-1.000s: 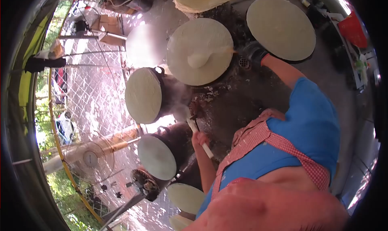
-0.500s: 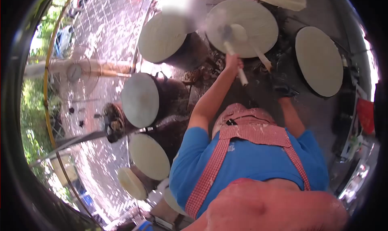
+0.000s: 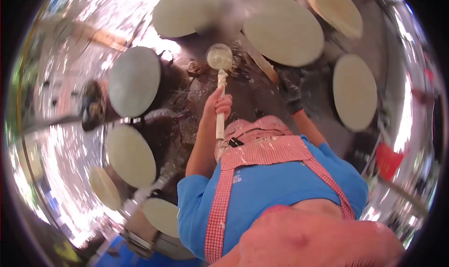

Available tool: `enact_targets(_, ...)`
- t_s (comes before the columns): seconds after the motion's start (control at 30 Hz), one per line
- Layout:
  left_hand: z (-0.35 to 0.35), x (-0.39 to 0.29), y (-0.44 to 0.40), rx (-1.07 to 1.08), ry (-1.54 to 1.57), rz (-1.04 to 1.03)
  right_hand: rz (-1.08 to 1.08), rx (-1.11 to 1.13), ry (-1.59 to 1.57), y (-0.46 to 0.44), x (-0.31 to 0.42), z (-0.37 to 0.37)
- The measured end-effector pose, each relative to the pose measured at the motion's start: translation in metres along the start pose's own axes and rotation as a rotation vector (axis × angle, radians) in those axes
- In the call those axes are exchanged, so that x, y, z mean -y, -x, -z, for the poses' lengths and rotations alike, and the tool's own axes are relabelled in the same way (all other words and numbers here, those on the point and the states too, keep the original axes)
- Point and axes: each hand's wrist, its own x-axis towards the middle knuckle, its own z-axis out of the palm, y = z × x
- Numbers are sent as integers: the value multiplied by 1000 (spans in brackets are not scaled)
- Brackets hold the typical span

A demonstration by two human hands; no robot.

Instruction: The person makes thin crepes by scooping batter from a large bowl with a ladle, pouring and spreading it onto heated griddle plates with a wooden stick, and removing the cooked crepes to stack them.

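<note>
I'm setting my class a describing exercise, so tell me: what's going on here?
A person in a checked apron holds a ladle by its pale handle in the bare left hand. Its bowl is coated with something pale. The dark-gloved right hand is at the near end of a wooden stick; its grip is hard to make out. Large pale rounds stand ahead and to both sides.
</note>
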Motion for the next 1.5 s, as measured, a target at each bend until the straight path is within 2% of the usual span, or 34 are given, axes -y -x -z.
enact_targets(0.07,18,9,26,81,-12,-188,-145,411,48,-23,0,-12)
enact_targets(0.13,51,35,39,113,15,-379,178,438,-212,-27,-48,-40)
enact_targets(0.2,86,69,57,216,55,-539,-385,777,-673,-31,-36,-58)
enact_targets(0.27,122,110,73,178,250,-688,-103,1018,-457,-45,-8,-69)
enact_targets(0.3,135,139,80,177,366,-766,-47,1138,-468,-39,-6,-83)
enact_targets(0.33,160,165,92,211,409,-860,-86,1230,-516,-33,1,-102)
enact_targets(0.37,187,194,97,173,325,-1045,-138,1308,-547,-23,10,-112)
enact_targets(0.4,209,224,95,123,241,-1209,-96,1372,-535,-8,29,-117)
enact_targets(0.47,241,268,116,54,316,-1456,502,1459,-169,20,110,-153)
enact_targets(0.5,260,298,117,80,301,-1587,517,1572,-129,42,140,-156)
enact_targets(0.53,290,327,112,268,430,-1621,532,1676,-84,69,167,-158)
enact_targets(0.57,298,358,112,170,322,-1825,774,1676,-87,96,184,-173)
enact_targets(0.6,299,387,118,-116,311,-1964,1017,1664,-96,127,202,-191)
enact_targets(0.67,323,427,129,-484,475,-2082,1338,1650,-495,204,238,-217)
enact_targets(0.73,368,459,140,-483,510,-2099,1488,1699,76,277,304,-183)
enact_targets(0.8,429,470,159,-447,535,-2132,2035,1464,-103,359,327,-190)
enact_targets(0.87,518,467,161,-387,570,-2060,2211,1364,-8,434,336,-174)
enact_targets(0.9,568,458,164,-363,587,-2058,2228,1368,16,468,329,-170)
enact_targets(0.97,660,436,153,-211,1022,-1585,2602,1072,343,520,306,-174)
enact_targets(1.0,695,433,140,-191,1030,-1573,2612,1078,366,521,309,-168)
enact_targets(1.07,740,414,128,-429,1006,-1382,2387,1461,-27,500,339,-139)
enact_targets(1.1,727,414,136,-412,1022,-1390,2212,1534,198,495,347,-129)
enact_targets(1.17,669,417,154,-723,918,-1484,2223,1478,245,489,282,-194)
enact_targets(1.2,670,411,158,-727,925,-1503,2152,1571,371,488,276,-187)
enact_targets(1.23,672,407,158,-387,1001,-1586,2073,1664,495,483,265,-172)
enact_targets(1.27,670,402,156,-33,1055,-1635,2053,1657,539,476,262,-171)
enact_targets(1.3,650,410,157,-36,1066,-1627,2021,1662,595,462,254,-165)
enact_targets(1.33,613,427,176,344,1196,-1594,2027,1673,589,445,246,-152)
enact_targets(1.37,577,441,202,736,1289,-1552,1929,1725,424,430,248,-142)
enact_targets(1.4,552,458,220,751,1144,-1635,1834,1772,254,421,257,-140)
enact_targets(1.43,525,478,233,761,1003,-1712,1868,1776,221,419,274,-132)
enact_targets(1.5,439,516,262,271,908,-2118,1814,1750,83,408,302,-99)
